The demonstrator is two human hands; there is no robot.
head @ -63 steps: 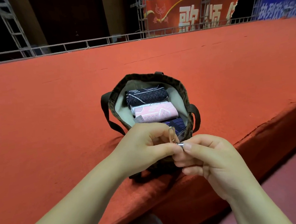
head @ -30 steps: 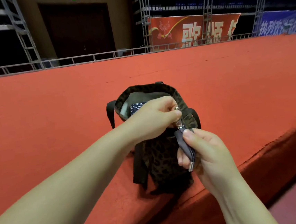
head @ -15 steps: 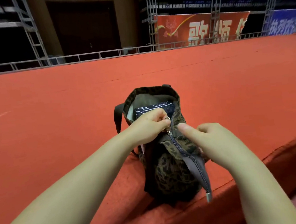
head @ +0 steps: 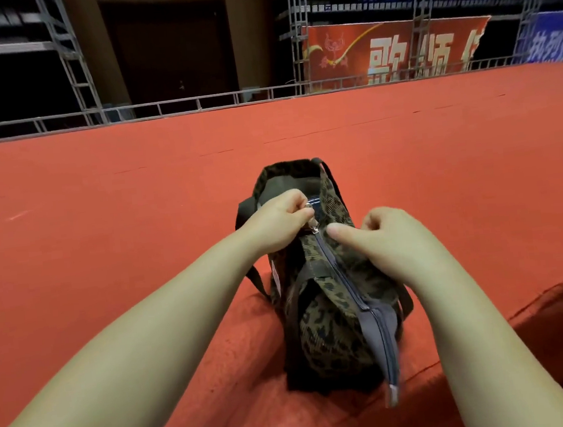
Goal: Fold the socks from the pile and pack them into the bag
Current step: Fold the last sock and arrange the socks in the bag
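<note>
Head view. My left hand (head: 279,222) pinches the metal zipper pull (head: 311,214) of the leopard-print bag (head: 328,325), fingers curled tight around it. My right hand (head: 384,238) grips the bag's top fabric just right of the zipper (head: 343,279), fingers curled, thumb extended toward the pull. The zipper is closed from its grey tail end (head: 388,358) up to my left hand; beyond that hand the bag mouth is open, and a strip of dark patterned sock (head: 316,205) shows inside. The bag stands on the red carpeted platform (head: 101,213), near its front edge, between my forearms.
</note>
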